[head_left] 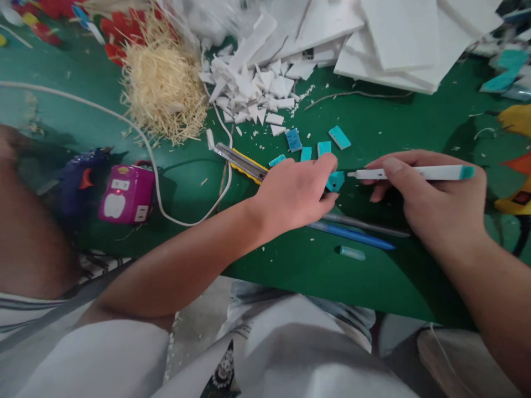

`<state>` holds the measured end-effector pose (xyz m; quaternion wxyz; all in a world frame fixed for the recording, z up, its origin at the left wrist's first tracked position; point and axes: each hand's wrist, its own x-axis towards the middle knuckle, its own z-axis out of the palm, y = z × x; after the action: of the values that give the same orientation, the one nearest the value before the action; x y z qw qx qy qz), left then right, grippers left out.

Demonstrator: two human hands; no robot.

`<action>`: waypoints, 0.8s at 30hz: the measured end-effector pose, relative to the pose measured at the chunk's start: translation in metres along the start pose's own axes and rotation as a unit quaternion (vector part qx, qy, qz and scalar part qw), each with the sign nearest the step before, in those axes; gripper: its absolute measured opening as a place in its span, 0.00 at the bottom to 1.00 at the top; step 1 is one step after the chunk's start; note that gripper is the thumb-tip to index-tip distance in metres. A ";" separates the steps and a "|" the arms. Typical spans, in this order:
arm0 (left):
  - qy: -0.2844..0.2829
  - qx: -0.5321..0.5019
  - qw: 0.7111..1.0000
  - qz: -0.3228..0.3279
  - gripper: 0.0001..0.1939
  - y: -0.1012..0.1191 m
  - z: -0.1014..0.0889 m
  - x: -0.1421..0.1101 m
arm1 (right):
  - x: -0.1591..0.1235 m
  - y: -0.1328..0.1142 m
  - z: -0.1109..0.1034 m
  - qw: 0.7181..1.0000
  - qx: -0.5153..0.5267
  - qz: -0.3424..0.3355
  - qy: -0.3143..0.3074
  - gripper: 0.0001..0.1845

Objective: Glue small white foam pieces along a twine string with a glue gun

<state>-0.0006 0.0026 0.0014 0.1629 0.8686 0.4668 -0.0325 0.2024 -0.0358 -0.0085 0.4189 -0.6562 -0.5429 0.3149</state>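
Observation:
Between thumb and fingers my left hand (296, 190) pinches a small teal foam piece (335, 181) with a dark spot on it. My right hand (435, 202) is closed around a white marker (409, 173) with a teal end, its tip pointing left, a short gap from the foam piece. Several small teal blocks (339, 137) lie just beyond my left hand. Beside that hand rests a yellow box cutter (243, 164), partly covered by it. Below my hands lie a blue pen (357, 235), a dark slim tool (369, 225) and a teal marker cap (352, 253).
White foam scraps (253, 91) and foam sheets (398, 38) are piled at the back. Straw-like shreds (164, 83) sit to the left. A magenta power adapter (126, 193) and white cable (155, 182) are on the green table (282, 276). Another person's arm (31, 221) is at far left.

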 end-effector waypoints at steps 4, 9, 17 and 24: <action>0.007 -0.002 1.000 0.002 0.16 0.000 0.001 0.001 | 0.000 0.001 -0.002 1.000 0.023 0.008 -0.006 0.12; 0.041 -0.029 0.998 0.029 0.20 -0.007 0.007 0.000 | 0.001 -0.002 -0.001 0.996 0.081 0.003 0.034 0.11; 0.259 -0.010 0.910 0.324 0.13 -0.001 0.014 -0.025 | 0.002 0.000 -0.003 0.992 0.098 -0.023 0.069 0.11; 0.224 -0.001 0.883 0.412 0.12 0.013 0.034 -0.029 | 0.001 0.001 -0.004 0.992 0.097 -0.022 0.073 0.11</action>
<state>-0.0033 -0.0376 -0.0212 0.0538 0.9666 0.0912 0.2333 0.2061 -0.0356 -0.0074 0.5260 -0.6218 -0.4920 0.3077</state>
